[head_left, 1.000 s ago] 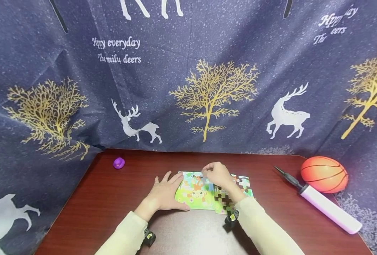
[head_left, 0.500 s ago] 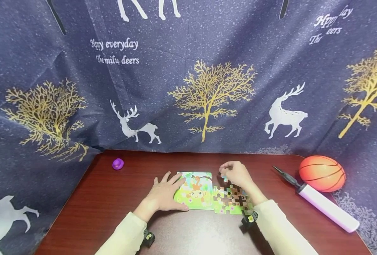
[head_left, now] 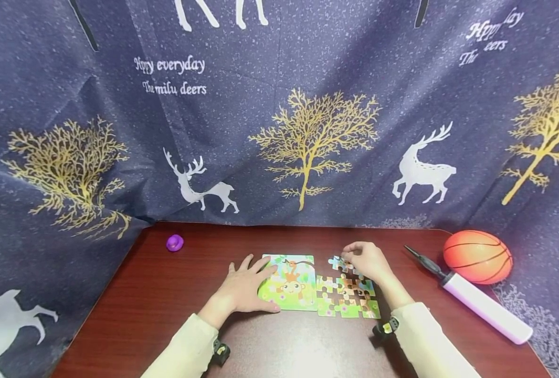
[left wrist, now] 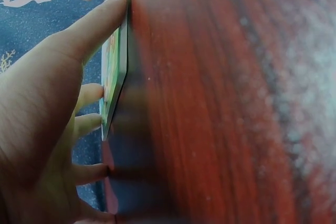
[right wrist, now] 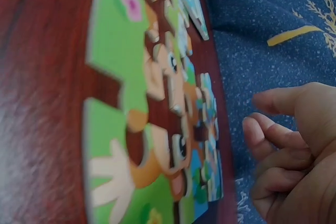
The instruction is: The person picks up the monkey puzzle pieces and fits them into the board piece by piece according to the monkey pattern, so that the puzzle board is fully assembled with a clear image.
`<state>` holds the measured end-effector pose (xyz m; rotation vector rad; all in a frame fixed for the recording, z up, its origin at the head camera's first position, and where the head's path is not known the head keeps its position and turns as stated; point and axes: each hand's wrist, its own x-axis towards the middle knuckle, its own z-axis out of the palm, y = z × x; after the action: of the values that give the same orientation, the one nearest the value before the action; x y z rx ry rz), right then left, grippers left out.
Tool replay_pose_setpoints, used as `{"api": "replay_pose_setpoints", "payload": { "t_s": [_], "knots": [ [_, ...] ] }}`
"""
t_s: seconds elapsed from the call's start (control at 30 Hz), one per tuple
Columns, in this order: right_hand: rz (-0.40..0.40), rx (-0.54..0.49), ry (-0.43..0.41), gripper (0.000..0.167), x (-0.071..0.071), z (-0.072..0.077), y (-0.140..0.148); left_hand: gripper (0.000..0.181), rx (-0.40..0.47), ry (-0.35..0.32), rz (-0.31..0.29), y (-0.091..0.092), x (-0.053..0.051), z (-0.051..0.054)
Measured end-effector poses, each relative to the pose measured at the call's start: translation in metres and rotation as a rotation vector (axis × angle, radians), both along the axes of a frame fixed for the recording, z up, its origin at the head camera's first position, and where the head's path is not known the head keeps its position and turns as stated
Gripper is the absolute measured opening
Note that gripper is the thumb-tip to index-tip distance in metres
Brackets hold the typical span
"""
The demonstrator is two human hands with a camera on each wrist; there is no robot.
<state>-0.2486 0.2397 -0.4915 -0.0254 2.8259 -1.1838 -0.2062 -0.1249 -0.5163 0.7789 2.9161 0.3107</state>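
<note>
My left hand (head_left: 247,289) rests with spread fingers along the left side of a flat puzzle board (head_left: 291,287) printed with a monkey. In the left wrist view, the thumb (left wrist: 100,24) lies on the board's near edge. To the right, loose jigsaw pieces (head_left: 349,310) form a second monkey picture with gaps between them. My right hand (head_left: 371,261) hovers at the far side of these pieces, beside a separate upper group (head_left: 338,262). The right wrist view shows its thumb and index finger apart, other fingers loosely curled, nothing visible between them.
A purple object (head_left: 175,242) sits at the table's far left. At the right lie an orange basketball-patterned ball (head_left: 478,257) and a hand pump (head_left: 487,307) with a white barrel. A dark patterned cloth (head_left: 279,131) hangs behind the brown table (head_left: 175,294).
My right hand has moved right from over the board, past the far left corner of the loose pieces. The puzzle piece at its fingertips half a second ago now lies free. My left hand stays put.
</note>
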Motion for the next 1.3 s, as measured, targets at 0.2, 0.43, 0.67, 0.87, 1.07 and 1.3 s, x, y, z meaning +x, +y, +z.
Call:
{"api": "replay_pose_setpoints", "payload": {
  "t_s": [0.2,0.43,0.67,0.87,1.07,1.3],
  "knots": [
    [0.010,0.058,-0.019,0.040,0.003,-0.007,0.006,0.106,0.013,0.013,-0.010,0.000,-0.001,-0.001],
    [0.051,0.141,-0.030,0.055,0.003,-0.010,0.010,0.105,0.011,0.023,-0.014,0.000,-0.001,-0.002],
    [0.079,0.189,-0.037,0.051,0.000,-0.013,0.012,0.106,-0.002,0.016,-0.009,0.001,-0.001,-0.002],
    [0.090,0.208,-0.011,0.045,-0.001,-0.014,0.011,0.107,0.000,0.002,-0.008,0.001,0.001,0.001],
    [0.102,0.219,-0.031,0.043,-0.003,-0.015,0.011,0.098,0.004,-0.004,-0.026,0.000,0.002,0.003],
    [0.084,0.222,-0.005,0.041,-0.001,-0.013,0.010,0.094,0.003,-0.003,-0.035,0.001,0.002,0.002]
  ]
}}
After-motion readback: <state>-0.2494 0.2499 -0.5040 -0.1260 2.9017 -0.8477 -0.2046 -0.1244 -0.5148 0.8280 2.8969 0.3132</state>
